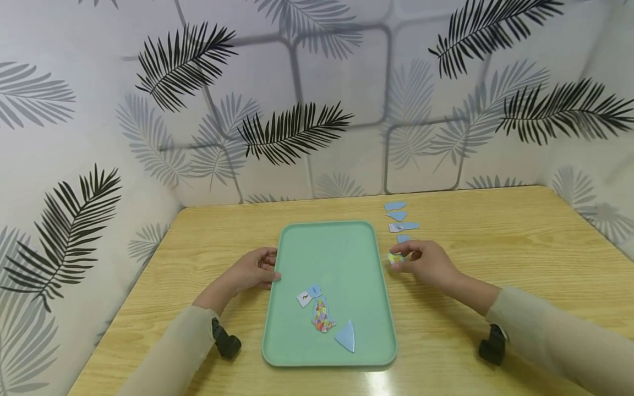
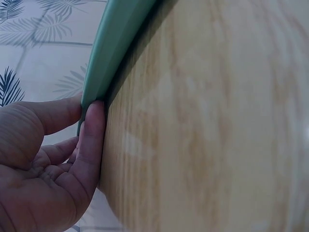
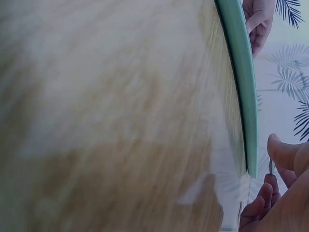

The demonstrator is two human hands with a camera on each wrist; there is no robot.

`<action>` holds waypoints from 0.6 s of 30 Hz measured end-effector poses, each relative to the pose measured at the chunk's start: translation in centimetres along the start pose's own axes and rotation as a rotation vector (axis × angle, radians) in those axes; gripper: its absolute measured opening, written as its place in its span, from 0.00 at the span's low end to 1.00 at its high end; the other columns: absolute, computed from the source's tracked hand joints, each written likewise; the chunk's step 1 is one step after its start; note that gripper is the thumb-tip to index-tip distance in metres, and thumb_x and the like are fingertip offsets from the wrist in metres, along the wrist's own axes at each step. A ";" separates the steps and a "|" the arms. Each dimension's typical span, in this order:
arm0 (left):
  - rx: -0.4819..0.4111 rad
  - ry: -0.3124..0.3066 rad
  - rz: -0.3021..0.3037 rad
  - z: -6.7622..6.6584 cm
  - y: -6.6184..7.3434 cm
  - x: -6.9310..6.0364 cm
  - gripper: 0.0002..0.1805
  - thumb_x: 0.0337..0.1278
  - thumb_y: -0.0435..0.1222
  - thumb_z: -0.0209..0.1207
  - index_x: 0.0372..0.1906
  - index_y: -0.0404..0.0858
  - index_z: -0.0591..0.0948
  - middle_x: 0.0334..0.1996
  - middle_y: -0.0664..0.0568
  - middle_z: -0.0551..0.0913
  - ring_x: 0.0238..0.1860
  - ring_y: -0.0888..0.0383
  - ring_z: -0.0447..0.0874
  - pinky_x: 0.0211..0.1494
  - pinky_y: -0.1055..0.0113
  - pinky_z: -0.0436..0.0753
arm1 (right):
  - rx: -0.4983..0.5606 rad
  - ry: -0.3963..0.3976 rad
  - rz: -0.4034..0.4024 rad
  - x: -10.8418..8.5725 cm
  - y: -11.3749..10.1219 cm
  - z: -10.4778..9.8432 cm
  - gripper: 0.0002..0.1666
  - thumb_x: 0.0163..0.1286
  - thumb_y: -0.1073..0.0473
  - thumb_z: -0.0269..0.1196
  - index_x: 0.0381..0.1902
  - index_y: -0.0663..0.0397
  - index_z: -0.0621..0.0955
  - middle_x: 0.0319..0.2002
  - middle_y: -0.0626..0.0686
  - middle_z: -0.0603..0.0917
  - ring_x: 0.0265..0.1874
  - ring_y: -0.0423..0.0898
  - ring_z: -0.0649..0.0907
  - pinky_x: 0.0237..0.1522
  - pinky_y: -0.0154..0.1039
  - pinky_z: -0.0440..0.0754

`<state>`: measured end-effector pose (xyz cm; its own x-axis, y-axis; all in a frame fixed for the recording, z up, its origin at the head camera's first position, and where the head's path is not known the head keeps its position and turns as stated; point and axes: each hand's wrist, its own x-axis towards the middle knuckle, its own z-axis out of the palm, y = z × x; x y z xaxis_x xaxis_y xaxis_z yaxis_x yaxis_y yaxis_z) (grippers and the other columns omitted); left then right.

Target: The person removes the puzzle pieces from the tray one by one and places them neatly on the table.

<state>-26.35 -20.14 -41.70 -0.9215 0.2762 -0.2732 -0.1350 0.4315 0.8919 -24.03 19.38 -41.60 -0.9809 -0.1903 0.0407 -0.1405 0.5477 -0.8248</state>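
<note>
A green tray [image 1: 329, 247] lies on the wooden table. My left hand [image 1: 255, 269] holds its left rim, thumb on top and fingers at the outer side; the left wrist view shows the tray edge [image 2: 99, 72] between them. Beyond the tray's right edge, my right hand [image 1: 428, 264] pinches a small yellow-green puzzle piece [image 1: 394, 257]. Seen edge-on in the right wrist view, that thin piece [image 3: 271, 166] sits between thumb and finger. Inside the tray are a white-and-blue piece [image 1: 309, 295], a multicoloured piece [image 1: 322, 317] and a light blue wedge-shaped piece [image 1: 347, 336].
Several light blue pieces lie in a column right of the tray's far corner, among them a top strip [image 1: 395, 205] and one with a white end [image 1: 403, 226]. A patterned wall [image 1: 342, 159] stands behind the wooden table [image 1: 495, 242].
</note>
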 end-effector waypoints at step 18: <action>0.004 0.001 0.009 0.0 -0.1 0.0 0.35 0.59 0.24 0.62 0.70 0.30 0.63 0.48 0.42 0.71 0.40 0.53 0.73 0.39 0.62 0.84 | -0.049 0.025 0.055 0.7 1.5 -1.9 0.19 0.62 0.60 0.70 0.51 0.62 0.83 0.42 0.58 0.79 0.33 0.49 0.74 0.24 0.34 0.73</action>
<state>-26.32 -20.13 -41.77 -0.9231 0.2790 -0.2646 -0.1253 0.4323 0.8930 -25.22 21.62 -41.73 -0.9902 -0.1390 0.0110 -0.0926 0.5964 -0.7973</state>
